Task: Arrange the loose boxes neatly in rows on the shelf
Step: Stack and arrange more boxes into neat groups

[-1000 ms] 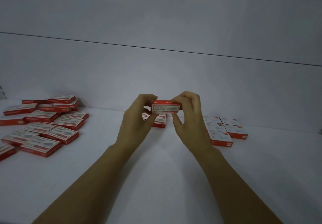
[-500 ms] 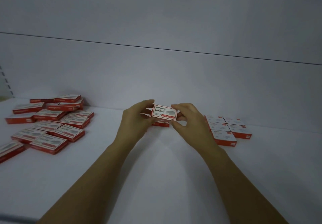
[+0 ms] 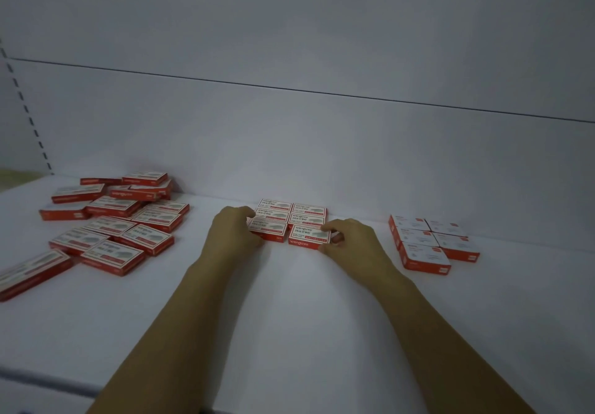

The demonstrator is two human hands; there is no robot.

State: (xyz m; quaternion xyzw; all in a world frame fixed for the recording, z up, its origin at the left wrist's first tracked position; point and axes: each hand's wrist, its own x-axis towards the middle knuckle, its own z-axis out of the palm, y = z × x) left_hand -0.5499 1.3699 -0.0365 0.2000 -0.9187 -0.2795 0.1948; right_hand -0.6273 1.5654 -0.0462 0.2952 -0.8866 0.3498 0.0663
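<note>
Right hand (image 3: pixel 351 243) pinches the front-right box (image 3: pixel 309 236) of the block by the shelf's (image 3: pixel 289 317) back edge. Left hand (image 3: pixel 231 233) grips the front-left box (image 3: pixel 269 230). Best move: slide flush, square front edges, release. Loose pile (image 3: pixel 122 223) sits at the left end.

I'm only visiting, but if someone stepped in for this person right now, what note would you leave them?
Left hand: fingers curled against the left edge of the middle block; grip unclear.
Right hand: pinches the front-right box of that block.
Done: middle block, two columns of three, on the shelf; right block, about five boxes.
Left: probably square up the front-right box, then move the pile on the left into rows.
</note>
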